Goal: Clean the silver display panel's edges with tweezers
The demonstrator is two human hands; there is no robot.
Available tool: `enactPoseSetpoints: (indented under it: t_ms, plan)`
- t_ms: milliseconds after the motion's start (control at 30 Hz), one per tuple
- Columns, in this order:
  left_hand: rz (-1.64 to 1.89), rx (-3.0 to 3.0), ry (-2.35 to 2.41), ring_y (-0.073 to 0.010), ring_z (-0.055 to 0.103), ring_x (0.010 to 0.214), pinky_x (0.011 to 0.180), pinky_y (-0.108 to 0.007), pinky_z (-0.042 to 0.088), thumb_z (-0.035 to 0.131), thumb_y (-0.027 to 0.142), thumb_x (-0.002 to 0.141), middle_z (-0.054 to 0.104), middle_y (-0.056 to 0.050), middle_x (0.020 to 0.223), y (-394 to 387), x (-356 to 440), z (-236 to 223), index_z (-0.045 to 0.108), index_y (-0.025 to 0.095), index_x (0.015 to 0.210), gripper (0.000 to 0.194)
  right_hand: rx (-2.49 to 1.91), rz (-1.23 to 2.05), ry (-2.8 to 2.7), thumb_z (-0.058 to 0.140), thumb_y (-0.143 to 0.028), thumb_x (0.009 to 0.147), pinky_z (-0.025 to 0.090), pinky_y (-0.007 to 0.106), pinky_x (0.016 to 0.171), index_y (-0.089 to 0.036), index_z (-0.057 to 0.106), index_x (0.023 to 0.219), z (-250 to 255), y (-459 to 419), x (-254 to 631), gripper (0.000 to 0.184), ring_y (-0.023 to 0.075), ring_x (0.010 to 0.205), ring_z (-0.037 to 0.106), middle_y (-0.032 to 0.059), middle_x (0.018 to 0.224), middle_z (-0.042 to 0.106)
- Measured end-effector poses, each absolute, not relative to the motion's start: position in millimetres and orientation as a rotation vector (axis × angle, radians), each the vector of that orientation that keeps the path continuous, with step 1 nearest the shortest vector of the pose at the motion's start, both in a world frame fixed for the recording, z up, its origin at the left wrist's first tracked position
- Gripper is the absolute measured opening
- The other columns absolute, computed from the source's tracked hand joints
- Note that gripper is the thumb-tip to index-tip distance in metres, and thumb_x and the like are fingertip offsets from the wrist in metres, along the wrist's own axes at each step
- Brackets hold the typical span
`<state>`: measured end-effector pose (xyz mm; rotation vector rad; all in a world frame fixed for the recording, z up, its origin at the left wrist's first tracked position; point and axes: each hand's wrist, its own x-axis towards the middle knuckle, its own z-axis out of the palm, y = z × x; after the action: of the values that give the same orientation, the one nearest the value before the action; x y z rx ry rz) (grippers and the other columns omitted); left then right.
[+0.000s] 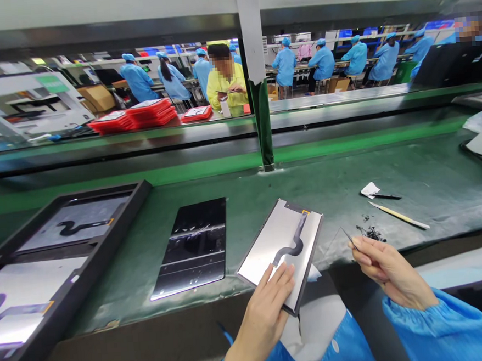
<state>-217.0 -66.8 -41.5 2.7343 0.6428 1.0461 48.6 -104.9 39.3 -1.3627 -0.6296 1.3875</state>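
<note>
My left hand (263,311) grips the near edge of a silver display panel (272,239) with a dark curved flex cable on its back, tilted over the front edge of the green bench. My right hand (385,266) is pinched shut on a thin, clear strip of film (346,235) just right of the panel. A second panel (194,248), dark glass side up, lies flat on the bench to the left. Both sleeves are blue.
A black tray (104,234) at left holds two more panels with flex cables. A yellow-handled tool (398,215), a dark tool with a white scrap (374,191) and dark scraps (370,232) lie at right. A post (261,118) rises behind. Workers in blue sit beyond red trays (145,114).
</note>
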Motion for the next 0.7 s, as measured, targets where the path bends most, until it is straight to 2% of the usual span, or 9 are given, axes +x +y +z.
enactPoseSetpoints:
  t_ms: [100, 233, 400, 700]
  plan:
    - [1.05, 2.739, 0.647, -0.0247, 0.05, 0.136, 0.113, -0.049, 0.044, 0.039, -0.007, 0.084, 0.063, -0.014, 0.134, -67, -217, -42, 0.053, 0.009, 0.129, 0.05, -1.367, 1.358, -0.613, 0.086, -0.064, 0.057, 0.004, 0.023, 0.042, -0.018, 0.051, 0.062, 41, -104, 51, 0.057, -0.001, 0.037, 0.016, -0.0088, 0.051, 0.039]
    - [1.057, 2.737, 0.642, -0.0243, 0.05, 0.136, 0.113, -0.049, 0.044, 0.039, -0.007, 0.084, 0.064, -0.014, 0.134, -66, -217, -41, 0.053, 0.01, 0.129, 0.049, -1.377, 1.337, -0.595, 0.088, -0.065, 0.052, 0.003, 0.023, 0.042, -0.018, 0.051, 0.061, 46, -102, 54, 0.06, -0.0011, 0.037, 0.017, -0.009, 0.05, 0.039]
    - [1.041, 2.725, 0.641, -0.0241, 0.049, 0.137, 0.114, -0.049, 0.042, 0.039, -0.008, 0.084, 0.064, -0.015, 0.134, -66, -217, -41, 0.053, 0.009, 0.128, 0.05, -1.365, 1.317, -0.582, 0.088, -0.063, 0.052, 0.004, 0.023, 0.041, -0.018, 0.051, 0.061, 49, -100, 60, 0.059, -0.0012, 0.037, 0.017, -0.0091, 0.051, 0.038]
    - [1.04, 2.715, 0.642, -0.0252, 0.049, 0.137, 0.115, -0.05, 0.042, 0.04, -0.007, 0.083, 0.062, -0.015, 0.135, -67, -218, -44, 0.052, 0.009, 0.129, 0.051, -1.329, 1.291, -0.59, 0.09, -0.058, 0.054, 0.008, 0.016, 0.036, -0.015, 0.062, 0.069, 53, -96, 69, 0.054, -0.0018, 0.037, 0.017, -0.0101, 0.051, 0.038]
